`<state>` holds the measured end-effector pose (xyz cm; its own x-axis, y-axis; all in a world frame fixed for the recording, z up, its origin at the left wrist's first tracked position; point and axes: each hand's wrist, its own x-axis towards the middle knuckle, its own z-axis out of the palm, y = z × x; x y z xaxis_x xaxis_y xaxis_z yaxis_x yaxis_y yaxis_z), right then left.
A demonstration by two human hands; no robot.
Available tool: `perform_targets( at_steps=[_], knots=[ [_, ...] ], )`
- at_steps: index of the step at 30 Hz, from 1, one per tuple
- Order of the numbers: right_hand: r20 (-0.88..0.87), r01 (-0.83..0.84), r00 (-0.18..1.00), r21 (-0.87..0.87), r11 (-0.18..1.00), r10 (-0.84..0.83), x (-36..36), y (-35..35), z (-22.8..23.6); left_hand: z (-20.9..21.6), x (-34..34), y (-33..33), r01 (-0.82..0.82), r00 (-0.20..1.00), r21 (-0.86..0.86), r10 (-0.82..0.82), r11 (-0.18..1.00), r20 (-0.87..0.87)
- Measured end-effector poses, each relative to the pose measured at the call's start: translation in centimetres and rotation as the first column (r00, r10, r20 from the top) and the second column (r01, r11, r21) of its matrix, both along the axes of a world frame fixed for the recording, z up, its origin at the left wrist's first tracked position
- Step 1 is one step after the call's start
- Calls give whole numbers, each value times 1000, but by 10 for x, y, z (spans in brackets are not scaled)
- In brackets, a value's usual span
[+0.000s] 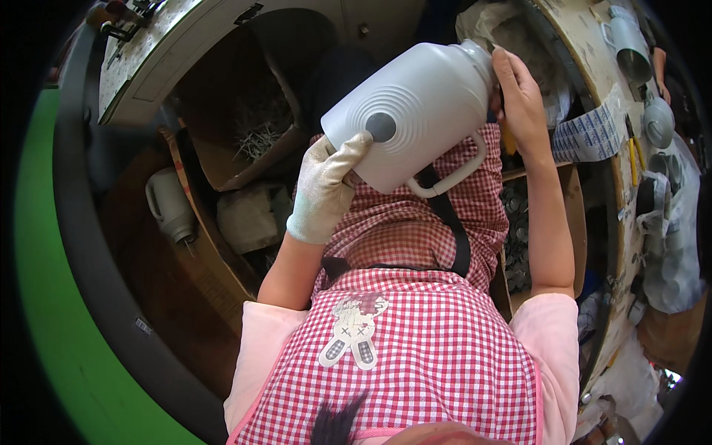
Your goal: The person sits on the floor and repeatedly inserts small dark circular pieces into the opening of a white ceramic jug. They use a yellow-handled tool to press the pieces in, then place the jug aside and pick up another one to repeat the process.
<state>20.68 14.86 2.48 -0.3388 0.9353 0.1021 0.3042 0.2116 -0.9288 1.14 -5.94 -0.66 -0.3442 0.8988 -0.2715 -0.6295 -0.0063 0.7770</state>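
Note:
A light grey thermos jug (437,96) lies tilted across my lap, its neck pointing up to the right and its handle toward me. Concentric ridges on its side surround a dark grey round spot (381,127). My left hand (326,182), in a pale work glove, grips the base end with the thumb beside that spot. At the neck, my bare right hand (521,93) has its thumb on the near side; the other fingers are partly hidden behind the neck. A red-and-white checked apron (415,326) is under the jug.
A similar grey jug (172,204) lies in a box at left. An open carton (222,174) holds thin metal pieces. Small metal parts (517,230) fill a box by my right arm. The right-hand bench carries a label sheet (591,137), another jug (630,46) and a person's hand (661,81).

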Motion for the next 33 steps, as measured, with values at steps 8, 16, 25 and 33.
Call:
perform_targets(
  at_steps=[8, 16, 25, 33],
  knots=[
    [160, -484, 874, 199, 852, 459, -4, -95, 22, 30, 24, -10, -43, 994, -93, 34, 995, -104],
    [342, -531, 837, 319, 785, 427, -7, -107, 0, 34, 36, -6, -81, 985, -132, 59, 988, -161],
    [606, -547, 758, 389, 742, 241, -3, -117, 5, 27, 44, -3, -105, 962, -170, 57, 980, -268],
    [786, -536, 618, 428, 728, -8, -16, -128, -2, 9, 61, 20, -139, 743, -160, -4, 977, -669]
  ],
)
